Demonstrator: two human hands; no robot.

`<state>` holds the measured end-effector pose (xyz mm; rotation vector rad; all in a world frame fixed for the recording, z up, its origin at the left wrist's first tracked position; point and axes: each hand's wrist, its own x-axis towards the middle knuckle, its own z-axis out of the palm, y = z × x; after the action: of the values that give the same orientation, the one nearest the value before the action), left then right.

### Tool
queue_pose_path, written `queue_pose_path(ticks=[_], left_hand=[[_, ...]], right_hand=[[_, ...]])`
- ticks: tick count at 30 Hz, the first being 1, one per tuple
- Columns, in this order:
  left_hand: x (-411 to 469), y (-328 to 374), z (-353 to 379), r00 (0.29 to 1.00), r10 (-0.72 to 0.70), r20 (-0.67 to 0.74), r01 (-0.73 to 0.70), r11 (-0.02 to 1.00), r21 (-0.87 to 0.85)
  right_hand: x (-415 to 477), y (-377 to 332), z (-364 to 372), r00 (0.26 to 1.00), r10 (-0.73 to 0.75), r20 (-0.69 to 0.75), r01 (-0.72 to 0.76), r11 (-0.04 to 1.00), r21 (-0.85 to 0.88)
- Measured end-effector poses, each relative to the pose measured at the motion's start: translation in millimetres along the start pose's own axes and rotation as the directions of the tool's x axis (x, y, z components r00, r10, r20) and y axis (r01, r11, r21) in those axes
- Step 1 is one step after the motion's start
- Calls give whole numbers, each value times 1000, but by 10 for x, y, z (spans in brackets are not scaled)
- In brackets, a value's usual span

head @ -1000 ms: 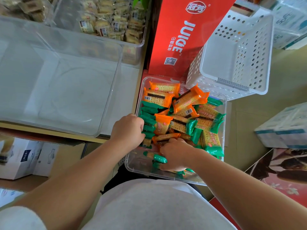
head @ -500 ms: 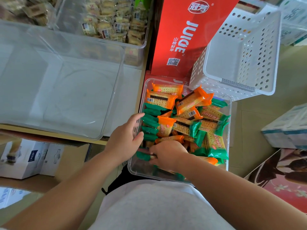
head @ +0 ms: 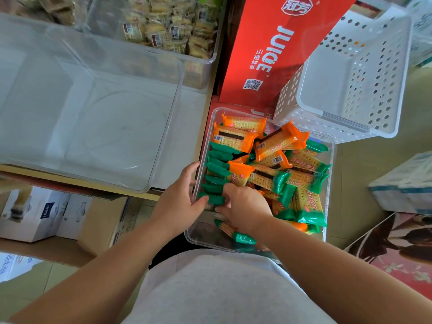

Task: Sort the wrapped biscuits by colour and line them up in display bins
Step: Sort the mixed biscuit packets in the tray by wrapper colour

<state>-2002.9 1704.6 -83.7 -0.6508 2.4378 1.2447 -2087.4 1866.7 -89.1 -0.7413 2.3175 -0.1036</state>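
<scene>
The clear bin of wrapped biscuits sat just off the middle of the view toward four o'clock, in front of the person. Along its nine o'clock wall a row of green packets stood on edge. The rest of the bin held a loose mix, with orange packets piled at twelve o'clock and more green ones toward three and five.

The right hand reached into the bin at about seven o'clock, its fingers curled on one green packet at the near end of the row. The left hand lay at the bin's nine o'clock wall with its fingers fairly straight and its thumb touching the outer end of that same packet; it gripped nothing.

The step looked to be seating this packet as the next in the green row. To do it well, the packet should probably go in on edge like its neighbours and flush against the last one. The left thumb could brace the row so it did not topple toward six o'clock. The loose orange packet just beside the row at three o'clock might slip into the gap, so the right hand would do well to clear it first.

A larger clear bin waited on the shelf at ten o'clock.
</scene>
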Motion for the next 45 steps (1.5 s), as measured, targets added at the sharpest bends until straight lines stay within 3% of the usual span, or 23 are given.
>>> queue_pose_path(ticks=[3, 7, 10, 18, 21, 24, 28, 33, 35, 38, 40, 43, 45], left_hand=[[-14, 53, 3, 1000, -8, -30, 10, 998, 67], [53, 65, 16, 998, -58, 12, 56, 988, 143], [92, 52, 29, 993, -103, 55, 95, 986, 136], [111, -14, 80, 993, -108, 55, 102, 990, 101], [109, -41, 85, 993, -108, 57, 104, 992, 68], [102, -48, 82, 991, -115, 65, 113, 993, 37], [84, -49, 75, 992, -108, 65, 110, 994, -26], [43, -55, 98, 994, -97, 41, 101, 991, -89], [26, -42, 97, 997, -79, -25, 77, 994, -77], [-10, -6, 92, 988, -78, -130, 69, 995, -73], [-52, 24, 86, 975, -56, -215, 44, 997, -60], [-85, 79, 74, 871, 322, -372, -243, 939, 245], [-63, 199, 98, 778, 524, -347, -396, 838, 376]], right_hand=[[-9, 72, -3, 1000, -3, -17, 1, 990, -139], [-35, 194, -61, 949, -178, 262, 233, 952, -196], [-83, 310, -105, 898, -218, 382, 289, 947, -140], [-166, 168, -65, 892, -307, 332, 421, 830, -366], [-163, 166, -47, 905, -287, 315, 388, 861, -330], [-142, 158, -62, 933, -215, 287, 271, 947, -172], [-93, 21, -58, 972, -190, 140, 203, 976, -84], [-75, -114, 10, 982, -186, 27, 186, 942, -281], [-149, -57, -48, 981, -191, -32, 178, 954, -241], [-372, 214, -191, 952, -194, -238, 183, 981, -64], [-570, 526, -269, 881, -171, -440, 163, 985, -56], [-873, 1019, -355, 780, -125, -613, 85, 992, -94], [-1013, 1285, -356, 798, -106, -593, 17, 988, -155]])
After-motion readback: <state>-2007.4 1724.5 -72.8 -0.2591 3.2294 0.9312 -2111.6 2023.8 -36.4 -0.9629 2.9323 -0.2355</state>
